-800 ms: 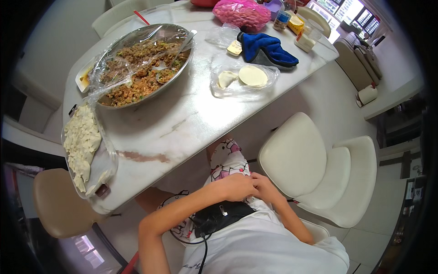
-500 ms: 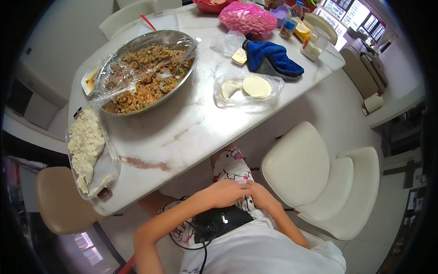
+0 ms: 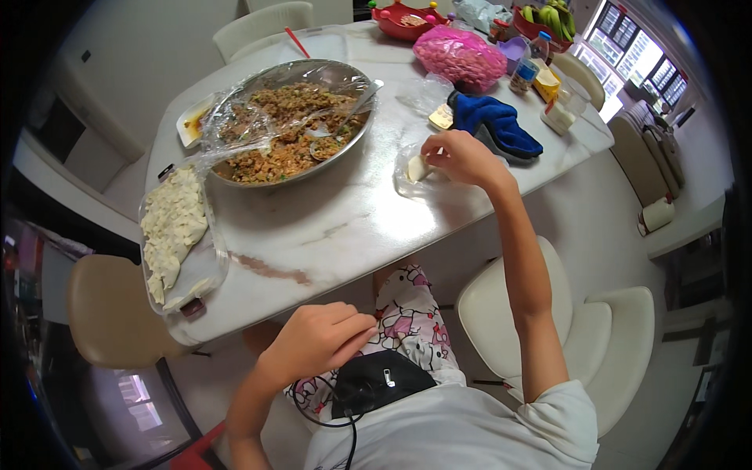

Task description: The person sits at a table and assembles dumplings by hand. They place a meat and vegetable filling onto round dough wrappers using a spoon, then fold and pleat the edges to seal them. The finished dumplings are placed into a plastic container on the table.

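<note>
Dough (image 3: 416,169) just left of the right hand (image 3: 462,159) seems soft, light; pinch its edge. This hand curls, hold unclear; left hand (image 3: 319,341), half-open, appears empty.

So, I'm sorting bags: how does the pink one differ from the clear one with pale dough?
The pink bag is tinted; the clear bag is colourless. The pink bag bulges with many small pieces; the clear bag lies low, pale dough showing. Both are see-through, on the marble table.
</note>
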A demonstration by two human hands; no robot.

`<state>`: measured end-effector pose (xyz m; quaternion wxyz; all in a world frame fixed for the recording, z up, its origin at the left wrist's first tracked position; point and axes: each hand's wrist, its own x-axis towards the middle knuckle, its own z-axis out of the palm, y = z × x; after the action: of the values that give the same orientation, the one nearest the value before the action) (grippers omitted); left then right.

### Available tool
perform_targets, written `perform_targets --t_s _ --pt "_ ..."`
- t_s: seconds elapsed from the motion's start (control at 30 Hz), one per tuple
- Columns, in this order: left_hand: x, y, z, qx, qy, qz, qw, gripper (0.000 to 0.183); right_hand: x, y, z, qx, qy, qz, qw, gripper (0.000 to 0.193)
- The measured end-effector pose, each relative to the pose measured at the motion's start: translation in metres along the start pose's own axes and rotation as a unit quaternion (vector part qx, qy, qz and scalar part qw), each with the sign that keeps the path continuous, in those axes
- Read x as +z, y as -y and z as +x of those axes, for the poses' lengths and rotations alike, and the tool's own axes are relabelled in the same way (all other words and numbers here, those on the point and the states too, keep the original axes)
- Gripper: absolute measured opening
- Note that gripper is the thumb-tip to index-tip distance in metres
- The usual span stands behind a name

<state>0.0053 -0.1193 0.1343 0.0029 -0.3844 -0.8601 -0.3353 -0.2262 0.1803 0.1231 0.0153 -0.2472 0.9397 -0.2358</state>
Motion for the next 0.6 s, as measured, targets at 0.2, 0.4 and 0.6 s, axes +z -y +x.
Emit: perform_targets --t_s 0.2,0.4,0.6 --pt "0.004 0.011 -0.033 -0.097 -0.045 -0.059 0.992 0.007 0.001 0.008 0.006 0.017 0.013 0.056 0.998 0.021" --pt "0.002 0.016 -0.022 -0.085 -0.085 -0.053 0.991 0.007 -0.008 0.021 -0.013 0.006 -0.067 0.060 0.996 0.017" --pt "-0.006 0.025 0.019 -0.102 -0.226 -0.048 0.968 0.010 -0.034 0.063 -0.034 -0.063 -0.084 0.125 0.987 0.011"
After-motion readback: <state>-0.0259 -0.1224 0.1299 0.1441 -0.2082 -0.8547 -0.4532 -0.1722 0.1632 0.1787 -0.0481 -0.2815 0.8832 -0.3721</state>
